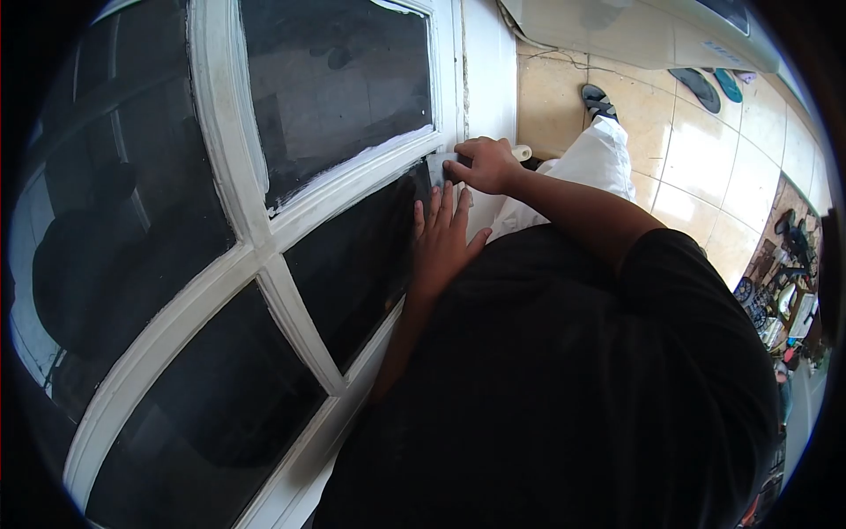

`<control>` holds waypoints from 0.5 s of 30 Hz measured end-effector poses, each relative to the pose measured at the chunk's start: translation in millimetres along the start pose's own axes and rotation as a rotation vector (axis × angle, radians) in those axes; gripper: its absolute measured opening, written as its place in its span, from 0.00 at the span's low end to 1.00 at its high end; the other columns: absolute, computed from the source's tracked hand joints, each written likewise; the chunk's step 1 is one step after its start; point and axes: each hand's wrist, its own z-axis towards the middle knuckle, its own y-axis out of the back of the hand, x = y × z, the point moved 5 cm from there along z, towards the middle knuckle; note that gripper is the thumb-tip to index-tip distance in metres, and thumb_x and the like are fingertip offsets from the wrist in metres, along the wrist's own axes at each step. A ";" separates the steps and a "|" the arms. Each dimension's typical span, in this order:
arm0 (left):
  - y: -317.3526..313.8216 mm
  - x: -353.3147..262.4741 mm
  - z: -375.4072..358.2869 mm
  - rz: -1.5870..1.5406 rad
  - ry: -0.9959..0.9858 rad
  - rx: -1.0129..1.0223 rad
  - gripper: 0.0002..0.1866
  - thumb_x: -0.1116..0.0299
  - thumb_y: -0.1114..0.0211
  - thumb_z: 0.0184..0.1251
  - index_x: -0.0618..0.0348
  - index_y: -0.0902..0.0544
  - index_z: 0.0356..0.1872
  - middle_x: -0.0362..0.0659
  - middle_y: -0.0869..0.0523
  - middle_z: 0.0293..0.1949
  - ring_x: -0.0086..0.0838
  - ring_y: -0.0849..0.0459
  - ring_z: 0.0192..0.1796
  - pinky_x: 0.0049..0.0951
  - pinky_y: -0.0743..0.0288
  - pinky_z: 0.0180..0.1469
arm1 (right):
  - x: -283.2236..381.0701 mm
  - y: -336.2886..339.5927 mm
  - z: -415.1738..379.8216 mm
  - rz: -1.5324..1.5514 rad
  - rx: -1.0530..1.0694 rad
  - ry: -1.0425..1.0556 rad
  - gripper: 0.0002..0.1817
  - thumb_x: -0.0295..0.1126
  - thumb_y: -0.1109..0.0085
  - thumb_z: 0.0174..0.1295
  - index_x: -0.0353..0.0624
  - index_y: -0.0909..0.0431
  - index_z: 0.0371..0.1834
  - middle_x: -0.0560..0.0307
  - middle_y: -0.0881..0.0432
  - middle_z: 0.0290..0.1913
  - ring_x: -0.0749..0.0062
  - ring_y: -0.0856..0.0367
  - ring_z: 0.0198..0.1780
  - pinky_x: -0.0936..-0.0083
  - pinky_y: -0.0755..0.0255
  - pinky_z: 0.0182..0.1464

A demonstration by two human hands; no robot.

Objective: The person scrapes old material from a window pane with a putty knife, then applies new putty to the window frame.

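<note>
A white-painted wooden frame (pixel 257 242) divides several dark glass panes. My left hand (pixel 443 234) lies flat against the lower right dark pane (pixel 348 264), fingers spread, their tips near its upper right corner. Just beyond them my right hand (pixel 489 166) is closed at that corner, thumb and fingers bent together. A pale, translucent patch (pixel 436 167) shows beside its fingertips; I cannot tell what the fingers hold. Behind the right hand a cream-coloured roll or tube end (pixel 523 153) sticks out. White paint smears (pixel 352 163) edge the upper pane.
Beige floor tiles (pixel 648 132) extend to the right, with a sandalled foot (pixel 599 101) and loose slippers (pixel 696 88) on them. A pale, rounded vehicle-like body (pixel 634 31) stands at the top. Assorted clutter (pixel 789 300) lies at the far right.
</note>
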 end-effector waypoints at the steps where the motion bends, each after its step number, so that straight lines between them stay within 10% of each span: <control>1: 0.3 0.2 1.0 -0.001 0.002 0.005 0.40 0.41 0.41 0.68 0.58 0.34 0.73 0.56 0.39 0.76 0.47 0.45 0.79 0.55 0.60 0.78 | -0.3 -2.2 0.5 -0.021 -0.046 0.032 0.23 0.54 0.47 0.66 0.43 0.19 0.33 0.50 0.14 0.38 0.52 0.17 0.46 0.54 0.32 0.49; 15: -3.4 0.5 0.8 0.014 -0.011 -0.006 0.41 0.41 0.41 0.67 0.58 0.34 0.73 0.56 0.39 0.75 0.47 0.44 0.79 0.56 0.60 0.78 | 0.7 -2.7 -3.8 0.000 -0.065 0.070 0.23 0.54 0.48 0.65 0.44 0.17 0.38 0.49 0.14 0.39 0.52 0.18 0.49 0.54 0.32 0.52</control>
